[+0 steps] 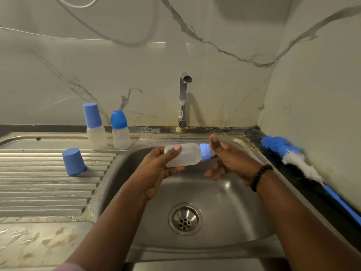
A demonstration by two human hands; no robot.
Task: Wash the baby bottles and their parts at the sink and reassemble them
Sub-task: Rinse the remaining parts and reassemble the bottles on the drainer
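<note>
A clear baby bottle (188,155) with a blue collar (205,152) lies sideways over the steel sink (224,194). My left hand (156,169) wraps around its base end. My right hand (226,159) closes on the collar end, thumb up; the teat is hidden in my palm. Two capped bottles stand on the ledge behind the draining board: a taller one (95,130) and a shorter one (120,132). A loose blue cap (73,161) rests upside down on the draining board.
The tap (183,102) rises behind the sink with no water running. A blue and white bottle brush (298,161) lies along the right rim by the wall. The ribbed draining board (43,184) and wet counter sit to the left. The drain (185,219) is open.
</note>
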